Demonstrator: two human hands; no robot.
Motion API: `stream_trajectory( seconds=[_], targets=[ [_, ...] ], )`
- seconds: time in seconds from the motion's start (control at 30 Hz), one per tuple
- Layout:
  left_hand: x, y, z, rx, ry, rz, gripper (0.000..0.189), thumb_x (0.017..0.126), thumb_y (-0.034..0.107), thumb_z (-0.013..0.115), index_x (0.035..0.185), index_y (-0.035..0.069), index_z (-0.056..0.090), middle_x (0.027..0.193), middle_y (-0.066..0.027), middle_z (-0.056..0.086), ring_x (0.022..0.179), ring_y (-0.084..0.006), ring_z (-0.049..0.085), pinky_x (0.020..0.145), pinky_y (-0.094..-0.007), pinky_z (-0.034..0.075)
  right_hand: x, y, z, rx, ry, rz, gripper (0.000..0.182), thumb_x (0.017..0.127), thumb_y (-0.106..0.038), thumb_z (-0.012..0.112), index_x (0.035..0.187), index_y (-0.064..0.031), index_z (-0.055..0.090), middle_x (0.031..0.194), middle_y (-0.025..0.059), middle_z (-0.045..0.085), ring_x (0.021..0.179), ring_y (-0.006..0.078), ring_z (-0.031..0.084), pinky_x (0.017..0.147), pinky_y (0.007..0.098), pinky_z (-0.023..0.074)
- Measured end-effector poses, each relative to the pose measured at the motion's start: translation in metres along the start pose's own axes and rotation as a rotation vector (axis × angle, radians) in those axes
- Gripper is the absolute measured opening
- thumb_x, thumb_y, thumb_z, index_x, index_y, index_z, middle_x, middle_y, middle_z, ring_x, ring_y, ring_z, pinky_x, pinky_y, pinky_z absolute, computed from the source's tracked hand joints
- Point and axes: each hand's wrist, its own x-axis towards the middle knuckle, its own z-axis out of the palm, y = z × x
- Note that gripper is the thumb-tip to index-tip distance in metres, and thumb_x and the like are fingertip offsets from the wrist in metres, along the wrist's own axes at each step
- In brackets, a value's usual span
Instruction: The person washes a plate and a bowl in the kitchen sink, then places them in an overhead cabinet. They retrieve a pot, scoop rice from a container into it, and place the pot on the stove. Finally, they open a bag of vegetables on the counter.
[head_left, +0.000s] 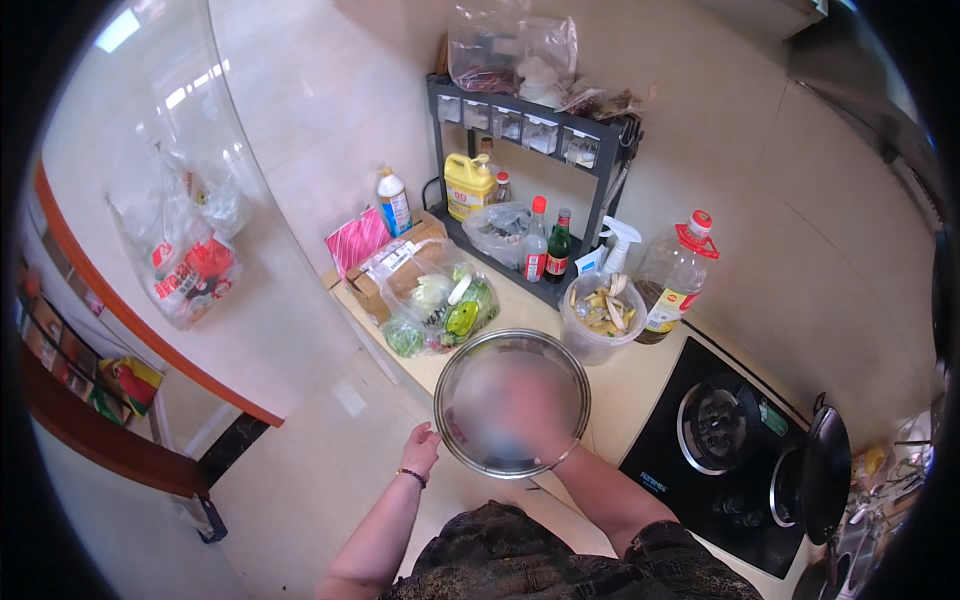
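Observation:
A round stainless steel basin (576, 361) sits at the counter's front edge, directly before me. My right hand (525, 409) reaches down into it; the inside is blurred, so the contents and what the fingers do cannot be made out. Just outside the basin's left rim is my left hand (421, 450), wearing a dark bead bracelet (412, 475). Its fingers are loosely bent with nothing visible in them, and whether they touch the rim is unclear. Behind the basin lies a clear plastic bag of green vegetables (442, 311). A plastic tub (592, 349) holding peels stands behind it on the right.
A black gas hob (675, 427) with a wok (825, 472) occupies the right side. Farther back are a large oil bottle (671, 281), a spray bottle (618, 251), a dark spice rack (517, 116), a yellow jug (466, 187) and a cardboard box (367, 289). Plastic bags (187, 262) hang at left.

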Motion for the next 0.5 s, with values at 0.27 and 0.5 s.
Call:
stream_trajectory(
  seconds=[0.27,0.5],
  targets=[
    [0.016,0.008,-0.003,-0.560,-0.120,-0.271,0.056,0.092,0.050,0.032,0.133,0.012,0.032,0.125,-0.0089,0.046,0.108,-0.0274,0.048,0.083,-0.0445,0.043,0.029,-0.028,-0.009,-0.303,-0.156,-0.018,0.035,0.067,-0.019,0.066,0.098,-0.0065,0.058,0.100,0.0084,0.054,0.096,0.0272,0.048,0.080,0.0369,0.0447],
    [0.043,-0.006,-0.011,-0.721,-0.480,-0.165,0.053,0.093,0.049,0.030,0.126,0.009,0.043,0.118,-0.0094,0.052,0.107,-0.0238,0.051,0.087,-0.0390,0.046,-0.001,-0.079,-0.094,-0.193,0.053,-0.071,0.042,0.061,-0.018,0.071,0.099,-0.0051,0.057,0.098,0.0099,0.051,0.092,0.0300,0.048,0.079,0.0393,0.0434]
  ],
)
